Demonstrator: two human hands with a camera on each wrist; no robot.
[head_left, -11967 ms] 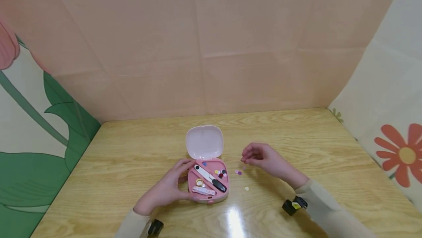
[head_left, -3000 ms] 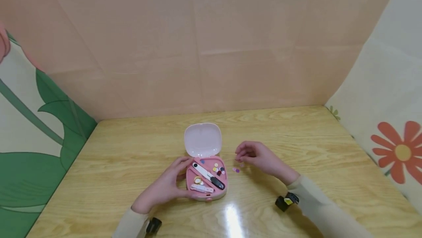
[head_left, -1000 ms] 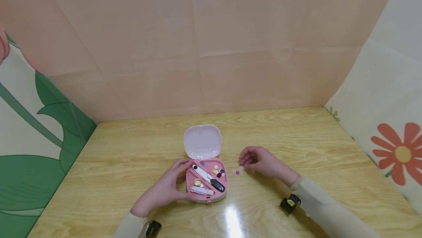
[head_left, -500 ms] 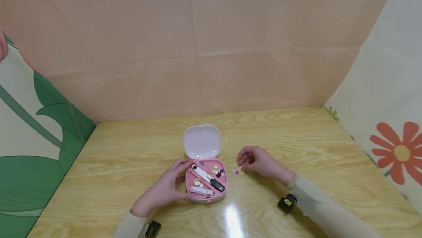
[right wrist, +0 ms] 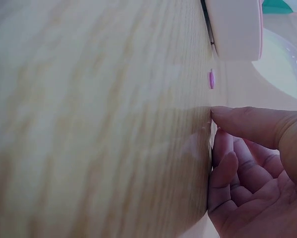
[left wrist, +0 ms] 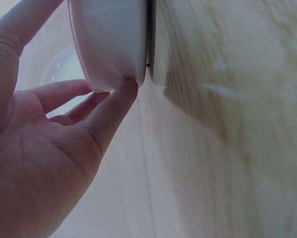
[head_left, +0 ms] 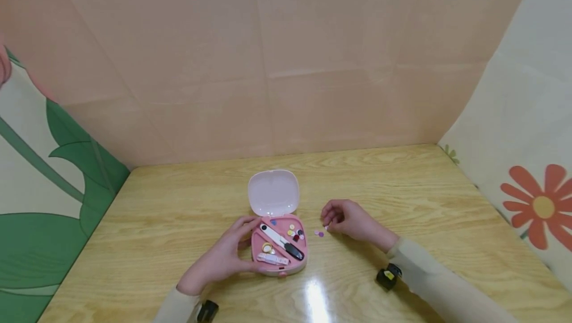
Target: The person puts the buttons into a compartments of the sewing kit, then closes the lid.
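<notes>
An open pink box [head_left: 256,265] stands mid-table, its pale lid [head_left: 274,192] tipped back. My left hand [head_left: 222,257] grips its left side, thumb at the front corner and fingers at the back; the left wrist view shows fingertips against the white wall [left wrist: 111,44]. Inside lie a white-and-black slim tool [head_left: 282,242], a gold-rimmed round piece [head_left: 267,247], a pinkish-white piece [head_left: 272,259] and several small buttons [head_left: 292,233]. My right hand [head_left: 353,219] is right of the box, thumb and curled fingers pinching a pale button [head_left: 326,227] at the tabletop, mostly hidden by the fingertips.
A pink button [head_left: 317,232] and a purple button [head_left: 321,234] lie on the wooden table [head_left: 178,203] between box and right hand. A plain cloth backdrop [head_left: 201,64] rises behind the table, with patterned panels at either side.
Since 12 seconds ago, a cream button has gone from the table into the box's right compartment. My right hand has come down onto the pale button; my left hand keeps its hold.
</notes>
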